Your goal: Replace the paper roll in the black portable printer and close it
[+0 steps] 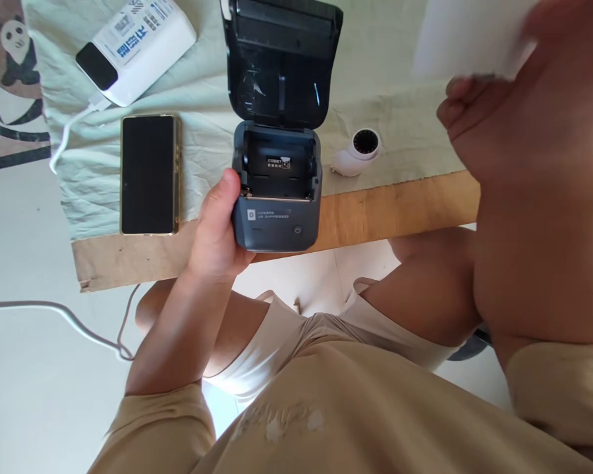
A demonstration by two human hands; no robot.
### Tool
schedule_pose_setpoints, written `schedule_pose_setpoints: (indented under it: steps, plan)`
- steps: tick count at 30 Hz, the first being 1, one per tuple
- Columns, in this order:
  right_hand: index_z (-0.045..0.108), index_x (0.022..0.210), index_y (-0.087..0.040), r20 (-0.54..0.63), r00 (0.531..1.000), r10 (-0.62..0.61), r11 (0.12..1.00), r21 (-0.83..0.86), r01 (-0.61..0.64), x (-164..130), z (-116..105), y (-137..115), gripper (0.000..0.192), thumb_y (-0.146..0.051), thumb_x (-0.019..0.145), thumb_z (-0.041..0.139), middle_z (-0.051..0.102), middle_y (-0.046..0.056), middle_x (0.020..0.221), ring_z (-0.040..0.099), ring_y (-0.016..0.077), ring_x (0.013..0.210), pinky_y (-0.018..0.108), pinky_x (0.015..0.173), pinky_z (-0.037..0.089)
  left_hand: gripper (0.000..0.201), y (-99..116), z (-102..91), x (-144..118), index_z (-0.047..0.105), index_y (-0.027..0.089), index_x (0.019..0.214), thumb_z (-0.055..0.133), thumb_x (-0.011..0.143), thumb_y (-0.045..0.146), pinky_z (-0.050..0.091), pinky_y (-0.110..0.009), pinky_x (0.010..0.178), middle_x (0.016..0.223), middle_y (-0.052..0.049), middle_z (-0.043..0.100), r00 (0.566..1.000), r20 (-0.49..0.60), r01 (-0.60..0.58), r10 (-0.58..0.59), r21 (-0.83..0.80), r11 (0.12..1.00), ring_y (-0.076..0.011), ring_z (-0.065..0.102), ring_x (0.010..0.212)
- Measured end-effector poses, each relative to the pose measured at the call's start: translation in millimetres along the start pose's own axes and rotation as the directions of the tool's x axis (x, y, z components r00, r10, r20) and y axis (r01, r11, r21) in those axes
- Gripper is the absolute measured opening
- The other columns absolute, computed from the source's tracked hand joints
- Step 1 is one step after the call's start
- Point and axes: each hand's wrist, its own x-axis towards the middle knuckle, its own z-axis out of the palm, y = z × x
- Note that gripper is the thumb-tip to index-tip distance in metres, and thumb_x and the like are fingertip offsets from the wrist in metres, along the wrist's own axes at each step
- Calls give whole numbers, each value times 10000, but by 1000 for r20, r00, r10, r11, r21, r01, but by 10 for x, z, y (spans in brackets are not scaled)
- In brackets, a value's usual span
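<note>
My left hand (220, 227) grips the left side of a dark grey label printer (277, 227), thumb along its edge, over the front edge of the table. The printer's lid (284, 62) stands raised. Its inner compartment (279, 161) shows a small printed sticker and no roll. At the upper right, my right hand (494, 112) is closed on a white, paper-like thing (467, 39), blurred by motion; its exact kind cannot be made out. Between the hands, just right of the printer, lies a small white object with a round black face (358, 151).
A phone (148, 174) with a dark screen lies left of the printer. Behind it is a white power bank (138, 49) with a plugged-in white cable (72, 131). A pale green cloth (202, 85) covers the table, leaving a wooden front edge (395, 207) bare. Another cable (59, 313) hangs at the left.
</note>
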Motion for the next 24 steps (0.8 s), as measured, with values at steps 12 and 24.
schedule_pose_setpoints:
  steps: [12, 24]
  plan:
    - [554, 854, -237, -26, 937, 347, 936, 76, -344, -259, 147, -67, 242, -227, 747, 771, 588, -5, 835, 461, 141, 738, 352, 786, 437, 582, -64, -76, 47, 830, 149, 1106, 481, 1025, 608, 582, -460, 1139, 1020, -64, 846, 995, 74, -69, 66, 33, 997, -295, 810, 1079]
    - [597, 1229, -294, 7, 965, 260, 934, -255, -250, -231, 111, 19, 631, -197, 667, 866, 714, 62, 1067, 611, 236, 913, 414, 875, 475, 509, -17, -33, 36, 818, 138, 1040, 536, 1013, 560, 605, -435, 1099, 1002, -88, 842, 996, 69, -65, 62, 35, 997, -300, 796, 1107]
